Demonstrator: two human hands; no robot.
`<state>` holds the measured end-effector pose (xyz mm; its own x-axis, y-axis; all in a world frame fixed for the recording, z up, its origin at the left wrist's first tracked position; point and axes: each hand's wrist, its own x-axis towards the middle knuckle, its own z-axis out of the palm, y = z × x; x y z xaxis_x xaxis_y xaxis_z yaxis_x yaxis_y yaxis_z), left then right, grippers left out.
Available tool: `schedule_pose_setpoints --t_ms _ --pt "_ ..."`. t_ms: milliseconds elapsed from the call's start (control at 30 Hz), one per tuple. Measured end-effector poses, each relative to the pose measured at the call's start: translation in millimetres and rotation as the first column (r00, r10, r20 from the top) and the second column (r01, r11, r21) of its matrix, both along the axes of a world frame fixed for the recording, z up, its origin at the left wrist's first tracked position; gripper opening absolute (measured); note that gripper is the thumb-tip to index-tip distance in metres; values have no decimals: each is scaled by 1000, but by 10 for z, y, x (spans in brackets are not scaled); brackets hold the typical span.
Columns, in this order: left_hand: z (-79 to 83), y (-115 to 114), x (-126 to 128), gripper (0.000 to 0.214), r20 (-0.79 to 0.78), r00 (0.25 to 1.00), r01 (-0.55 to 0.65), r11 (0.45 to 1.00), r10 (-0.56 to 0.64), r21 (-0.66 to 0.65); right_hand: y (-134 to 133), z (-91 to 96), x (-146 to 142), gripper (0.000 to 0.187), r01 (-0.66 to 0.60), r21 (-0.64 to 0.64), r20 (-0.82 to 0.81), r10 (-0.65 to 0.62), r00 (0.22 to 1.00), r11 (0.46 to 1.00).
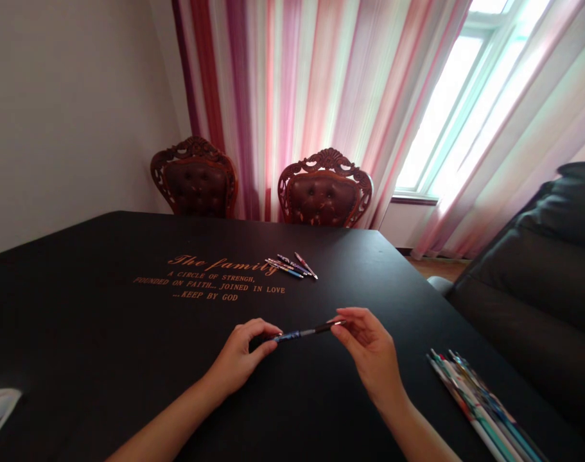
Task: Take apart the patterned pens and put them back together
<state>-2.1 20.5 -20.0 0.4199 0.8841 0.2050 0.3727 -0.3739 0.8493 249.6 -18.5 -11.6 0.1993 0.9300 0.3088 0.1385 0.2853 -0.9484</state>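
Note:
Between my two hands a pen (299,333) is held nearly level above the black table (128,359). Its left part is blue and patterned, its middle greyish, its right part dark. My left hand (246,350) pinches the blue end between thumb and fingers. At the dark, pointed end, my right hand (369,343) grips with thumb and fingertips. Farther back on the table lies a small loose group of pens (292,264), beside the gold lettering (225,276).
Several long pens (485,410) lie bunched at the table's right edge. A white-rimmed object (0,410) is cut off at lower left. Two carved chairs (196,183) stand behind the table, before striped curtains (302,96). A black leather seat (542,269) is at right.

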Motion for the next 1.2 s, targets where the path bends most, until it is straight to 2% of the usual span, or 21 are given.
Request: schedule_pose_setpoints --t_ms 167,367,500,633,733,900,1200 --pt "-47 66 -55 17 -62 995 -80 994 85 76 35 1 103 24 80 33 -45 -79 996 996" --pt "-60 118 -129 16 -283 937 -149 966 206 210 145 -88 289 23 159 11 -176 -154 972 987" --pt "-84 102 -128 19 -372 903 -130 963 214 238 158 -139 246 25 72 -53 -271 -84 959 996" --pt "-56 66 -105 31 -342 916 -118 956 209 267 113 -167 82 26 -61 -85 -276 35 961 995" --pt "20 11 -77 39 -277 950 -72 966 142 249 82 -170 -23 29 -96 -93 -275 67 959 991" --pt "123 -128 28 30 -211 975 -20 981 61 192 33 -141 -126 27 -123 -93 -236 98 967 988" --pt "136 -254 168 16 -177 982 -16 972 59 235 -128 -70 -351 12 -193 -68 -125 183 975 979"
